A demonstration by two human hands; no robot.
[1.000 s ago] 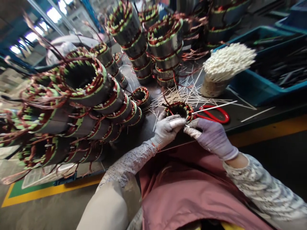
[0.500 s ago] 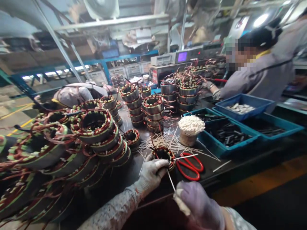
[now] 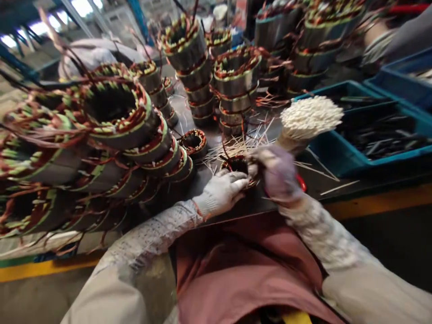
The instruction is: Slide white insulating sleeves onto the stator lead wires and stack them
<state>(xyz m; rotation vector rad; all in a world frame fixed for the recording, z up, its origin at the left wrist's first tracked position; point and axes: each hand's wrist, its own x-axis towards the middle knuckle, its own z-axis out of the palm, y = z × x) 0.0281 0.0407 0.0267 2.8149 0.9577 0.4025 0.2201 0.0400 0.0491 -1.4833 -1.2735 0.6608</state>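
A small motor stator [image 3: 236,163], a ring with reddish windings inside, sits on the dark bench in front of me. My left hand [image 3: 222,191], in a white glove, grips its near left side with fingers over the rim. At the right rim is my right hand [image 3: 280,173], in a purple-grey glove and blurred. Its fingers are drawn together; what they pinch is hidden. Behind my right hand only a bit of red scissors handle [image 3: 301,182] shows. Thin white sticks [image 3: 222,153] lie scattered just past the stator.
Tall stacks of stators [image 3: 118,130] crowd the left, with more stacks [image 3: 236,90] behind. A bundle of white sticks [image 3: 310,118] stands upright in a holder. Blue bins [image 3: 357,159] with dark pieces are at right. A co-worker's sleeve [image 3: 401,40] shows at far right.
My view has tilted down and closer. My right hand has moved up to the stator's rim; the white stick between it and the stator no longer shows. My left hand stays on the stator.
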